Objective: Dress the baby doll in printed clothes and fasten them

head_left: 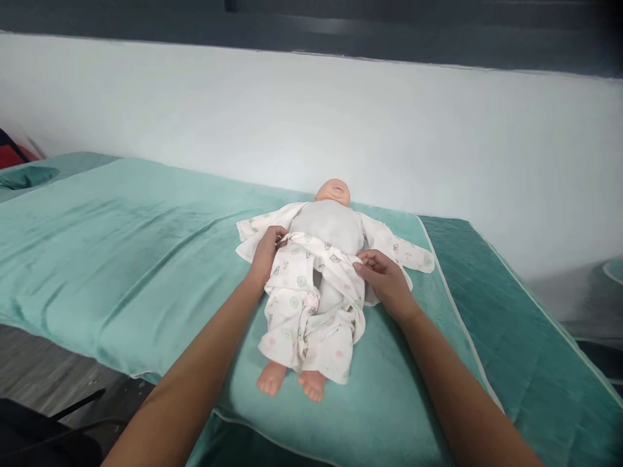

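A baby doll (pixel 333 191) lies on its back, its head toward the wall and its bare feet toward me. White printed baby clothes cover its arms and legs, and a plain pale torso shows between the open sides of the top (pixel 413 255). My left hand (pixel 270 250) is closed on the waist edge of the printed pants (pixel 294 279) at the doll's hip. On the other side my right hand (pixel 382 275) pinches the waist cloth between thumb and fingers. The pants lie bunched and folded over the legs, with a gap at the crotch.
A green velvety sheet (pixel 121 246) with some wrinkles covers the bed under the doll. Darker green cloth (pixel 511 311) spreads at the right. Behind the bed stands a white wall (pixel 243 117). A black object (pixel 39 434) sits on the floor at the lower left.
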A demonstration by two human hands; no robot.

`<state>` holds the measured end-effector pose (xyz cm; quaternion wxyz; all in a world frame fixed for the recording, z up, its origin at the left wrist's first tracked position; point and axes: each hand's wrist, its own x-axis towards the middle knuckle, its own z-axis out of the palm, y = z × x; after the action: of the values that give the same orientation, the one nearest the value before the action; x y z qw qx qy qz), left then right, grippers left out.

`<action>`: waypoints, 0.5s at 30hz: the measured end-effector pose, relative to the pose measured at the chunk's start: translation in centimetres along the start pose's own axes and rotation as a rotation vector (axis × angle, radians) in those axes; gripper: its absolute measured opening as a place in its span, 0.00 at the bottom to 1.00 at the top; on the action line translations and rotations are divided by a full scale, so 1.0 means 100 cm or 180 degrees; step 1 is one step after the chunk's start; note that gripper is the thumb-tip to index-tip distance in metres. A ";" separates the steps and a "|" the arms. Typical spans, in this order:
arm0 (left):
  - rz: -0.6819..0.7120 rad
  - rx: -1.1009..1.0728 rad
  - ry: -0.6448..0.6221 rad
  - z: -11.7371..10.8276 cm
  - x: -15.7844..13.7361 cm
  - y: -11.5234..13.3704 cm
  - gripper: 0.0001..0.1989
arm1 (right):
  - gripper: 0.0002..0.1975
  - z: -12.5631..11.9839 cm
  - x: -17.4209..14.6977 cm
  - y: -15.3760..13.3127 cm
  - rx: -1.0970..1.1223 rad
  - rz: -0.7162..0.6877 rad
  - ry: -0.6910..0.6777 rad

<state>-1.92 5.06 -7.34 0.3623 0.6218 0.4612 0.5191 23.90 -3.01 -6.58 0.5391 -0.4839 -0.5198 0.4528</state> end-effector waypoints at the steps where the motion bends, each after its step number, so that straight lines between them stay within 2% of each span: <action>1: -0.0021 -0.0018 -0.0076 0.000 -0.002 0.002 0.12 | 0.12 0.001 0.000 0.000 -0.0136 -0.0024 0.0046; 3: -0.0045 -0.0031 -0.0229 -0.001 -0.004 0.006 0.15 | 0.13 0.003 -0.001 0.000 -0.0318 -0.0096 0.0200; 7: -0.0092 -0.0067 -0.0536 -0.005 -0.005 0.008 0.14 | 0.13 0.006 0.000 -0.001 -0.0452 -0.0275 0.0547; 12: -0.0161 0.0119 -0.0394 -0.003 -0.002 0.000 0.11 | 0.15 0.002 0.011 0.001 -0.0095 -0.0289 0.1167; 13: -0.0188 0.0133 -0.0353 -0.003 -0.001 -0.002 0.11 | 0.15 0.001 0.013 0.002 0.0023 -0.0239 0.1187; 15: -0.0236 0.0128 -0.0363 -0.002 0.000 -0.003 0.10 | 0.15 -0.002 0.015 0.004 0.0236 -0.0080 0.0928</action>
<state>-2.21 5.19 -7.60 0.3943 0.6400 0.4729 0.4597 24.17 -1.45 -6.76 0.6320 -0.5177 -0.4250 0.3899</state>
